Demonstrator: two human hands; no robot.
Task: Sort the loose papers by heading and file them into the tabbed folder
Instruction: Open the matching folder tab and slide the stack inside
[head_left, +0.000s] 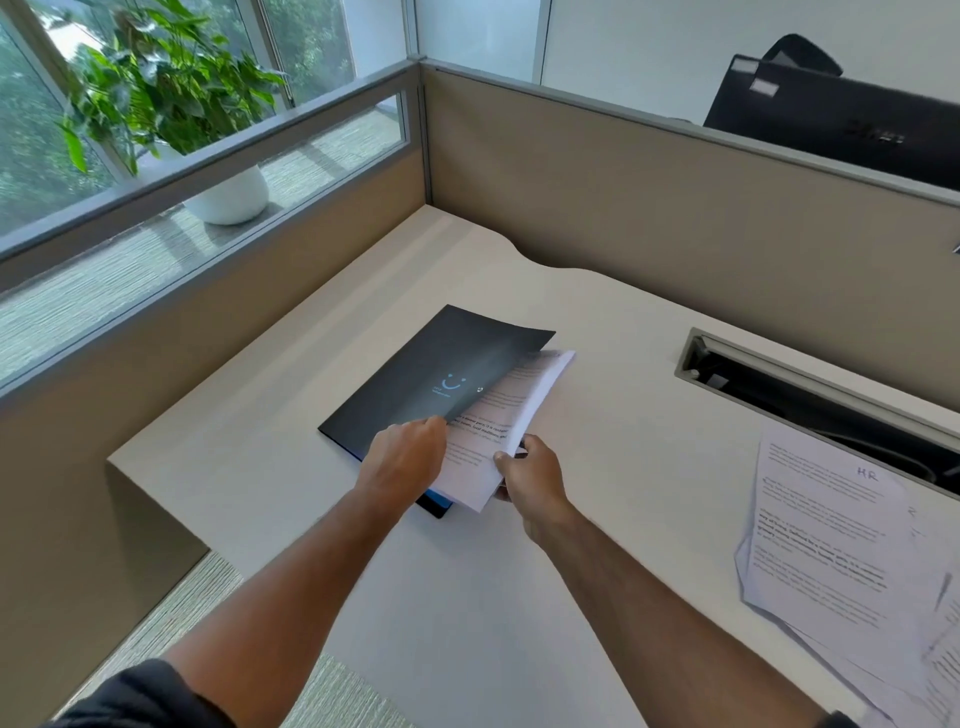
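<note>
Head view: the dark folder lies mid-desk, smile logo on its cover, small print under it unreadable. Left hand curls at the lifted cover's edge while right hand pinches a sheaf of printed pages tucked beneath it. Far right, loose papers, top sheet handwritten "HR".

Left hand fingertips hidden under folder cover. Sheaf far part tucked beneath cover; print too blurred to read. Right hand fingers hidden behind sheaf, thumb visible. Folder tabs not visible. Loose papers cut by right edge; body text illegible. Monitor cropped at right.
</note>
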